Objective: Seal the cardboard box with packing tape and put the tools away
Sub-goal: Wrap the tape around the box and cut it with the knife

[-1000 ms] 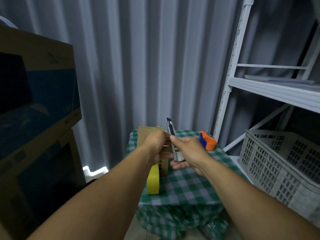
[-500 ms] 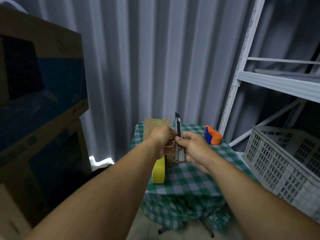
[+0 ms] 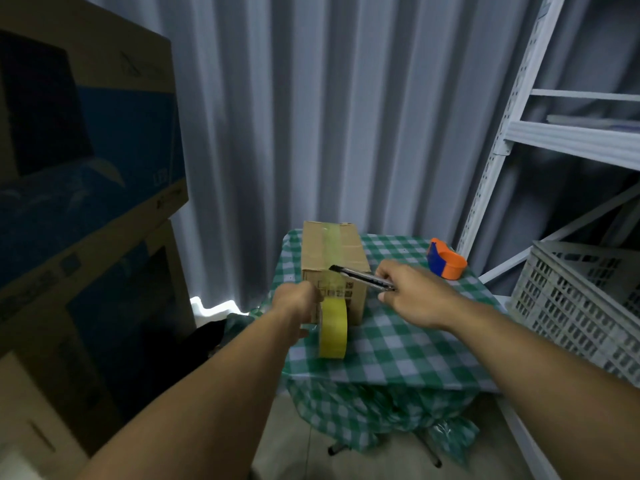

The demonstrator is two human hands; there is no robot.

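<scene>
A small counter under a green-and-white checked cloth carries the cardboard box, which sits at the far left corner, its long side running from the far edge toward the near edge. A strip of clear yellowish tape runs along the middle of the box top and down its near face.

The left hand is just beside the near left corner of the box, its grip clenched around the yellow tape roll. The roll stands on edge on the counter, touching the box's near face, with the strip leading from it up the face.

The right hand hangs over the middle of the counter, to the right of the box. Its grip is closed on the handle of a utility knife, whose tip points left and reaches the tape at the box's top near edge.

An orange-and-blue tape dispenser lies near the far right corner. A white slotted crate and a white metal shelf stand to the right of the counter, and large printed cartons are stacked to its left.
</scene>
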